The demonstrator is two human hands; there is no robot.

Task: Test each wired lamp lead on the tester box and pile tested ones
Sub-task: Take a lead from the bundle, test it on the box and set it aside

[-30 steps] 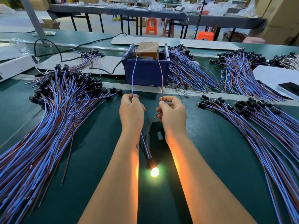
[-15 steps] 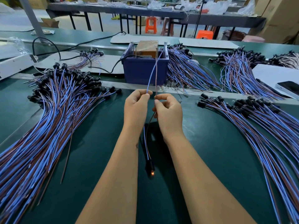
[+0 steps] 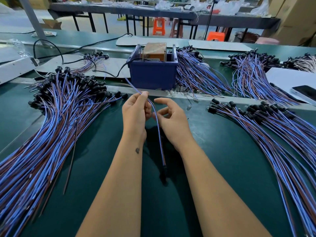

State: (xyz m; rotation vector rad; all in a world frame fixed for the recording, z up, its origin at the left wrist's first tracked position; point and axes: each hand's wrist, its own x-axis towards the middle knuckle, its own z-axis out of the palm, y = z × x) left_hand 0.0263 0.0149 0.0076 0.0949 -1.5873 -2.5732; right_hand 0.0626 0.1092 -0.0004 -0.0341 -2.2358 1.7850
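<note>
Left hand (image 3: 136, 113) pinched the lead (image 3: 158, 132) near its free ends; right hand (image 3: 171, 120) hung loose beside it, holding nothing.

Bare forearms, small left-wrist mark (image 3: 137, 150)

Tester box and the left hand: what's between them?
Head view: a pale strip of the bench edge and the held lead's blue wire end, running from left hand toward tester box.

Blue and brown two-wire lamp leads (image 3: 51, 134) with black sockets lie on a dark green matte desk (image 3: 213, 151). A dark blue plastic tester box (image 3: 153, 76) holds a tan cardboard-coloured block (image 3: 154, 49). Orange plastic stools (image 3: 159, 25) stand behind.
</note>
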